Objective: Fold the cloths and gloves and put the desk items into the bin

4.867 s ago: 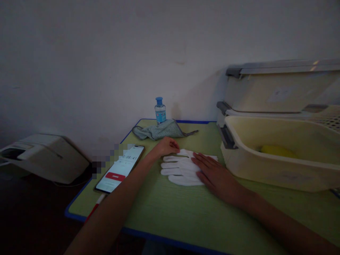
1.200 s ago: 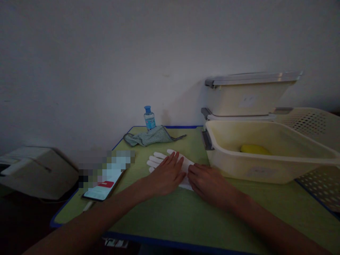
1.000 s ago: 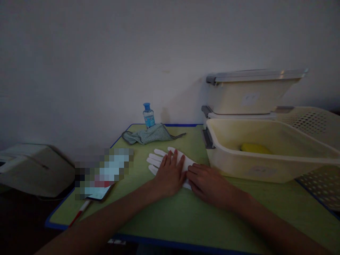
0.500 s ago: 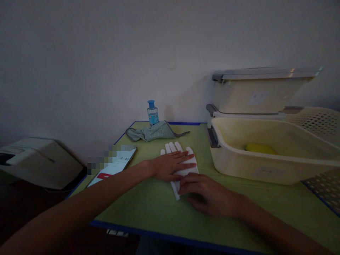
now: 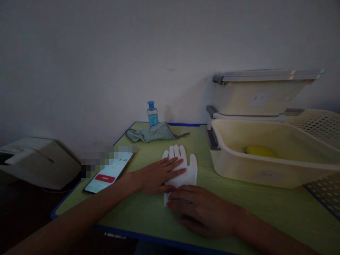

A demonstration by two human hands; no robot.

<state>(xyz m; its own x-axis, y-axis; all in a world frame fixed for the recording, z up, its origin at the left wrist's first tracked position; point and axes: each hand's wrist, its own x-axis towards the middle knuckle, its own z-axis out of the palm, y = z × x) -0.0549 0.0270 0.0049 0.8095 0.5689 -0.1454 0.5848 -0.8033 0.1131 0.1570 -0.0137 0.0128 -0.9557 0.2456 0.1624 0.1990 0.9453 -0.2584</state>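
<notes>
Beyond the white glove (image 5: 190,173), a pale wall (image 5: 132,53). Beneath the glove, a green table (image 5: 143,219) with blue edging. To the glove's right, an open cream bin (image 5: 239,170); farther back on that side, a lidded bin (image 5: 239,95), and a perforated basket (image 5: 318,124) farthest right. Well left of the glove, off the table, a white case (image 5: 39,166). Over the glove's cuff, the right hand (image 5: 199,207), fingers loosely curled; impossible to tell whether gripping any fabric. Across the glove's palm, the left hand (image 5: 158,176), fingers spread and straight, gripping nothing. Glove itself lying flat, fingers toward the wall, thumb to the right. Beyond it, a crumpled grey-green cloth (image 5: 154,134). Left of it, a lit phone (image 5: 111,170), screen partly pixelated. Right of it, inside the open bin, a yellow item (image 5: 261,151). Beyond it, upright, a blue-capped bottle (image 5: 152,115).
</notes>
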